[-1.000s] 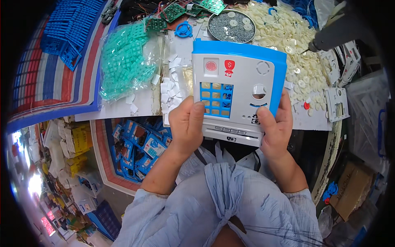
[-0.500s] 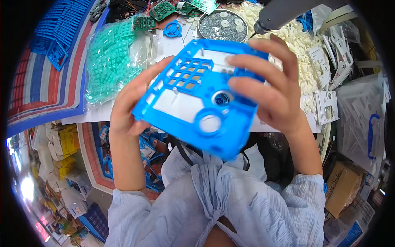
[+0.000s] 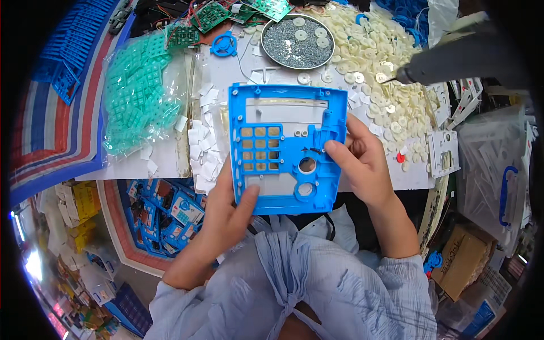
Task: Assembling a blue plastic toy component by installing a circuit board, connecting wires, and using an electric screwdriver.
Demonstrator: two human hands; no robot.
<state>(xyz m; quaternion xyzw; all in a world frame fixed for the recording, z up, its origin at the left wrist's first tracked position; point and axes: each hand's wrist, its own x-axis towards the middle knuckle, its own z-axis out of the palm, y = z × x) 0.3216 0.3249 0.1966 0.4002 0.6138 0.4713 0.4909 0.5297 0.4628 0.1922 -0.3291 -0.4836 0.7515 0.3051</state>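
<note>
Head view shows a blue panel (image 3: pixel 288 149) held up in both hands at the worktop's (image 3: pixel 391 180) front edge, overlapping that edge near its middle, with the side that bears small pegs and ribs facing the camera. The left hand (image 3: pixel 226 208) is clamped on the panel's lower left corner, thumb on the near face and fingers partly hidden behind; the right hand (image 3: pixel 364 165) grips its right edge in the same way, thumb beside a small dark part. The panel has a grid of square openings on the left and two round holes toward the lower right. Near the worktop's left edge lies a clear bag of green keypads (image 3: pixel 141 93), with white paper squares (image 3: pixel 205 146) between it and the panel. Toward the far edge are green circuit boards (image 3: pixel 211 16), a blue wheel-shaped part (image 3: pixel 224 44) and a round dish (image 3: pixel 292 67) of small grey pieces with three pale discs on top. More pale discs (image 3: pixel 371 56) spread toward the right edge, below the tip of a dark tool (image 3: pixel 453 56). A white panel (image 3: pixel 443 154) sits by the front right corner.
</note>
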